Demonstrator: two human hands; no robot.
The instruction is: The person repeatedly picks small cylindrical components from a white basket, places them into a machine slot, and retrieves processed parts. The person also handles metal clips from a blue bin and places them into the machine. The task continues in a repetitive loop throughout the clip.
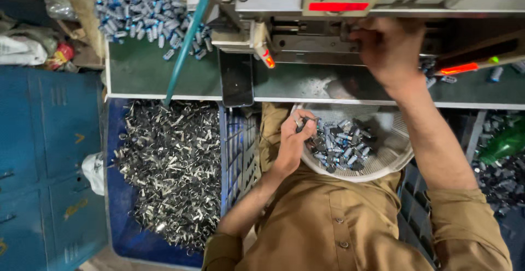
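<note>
At upper centre the machine [306,25] overhangs the green bench [147,71], leaving a low slot that the right hand [388,47] fills. A phone [236,78] and teal hose [186,44] block the bench's middle; bare green lies left of them. Below, the white basket [383,164] crowds the lap.

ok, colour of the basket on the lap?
White mesh basket, best in the head view; left hand reaches into it.
</note>
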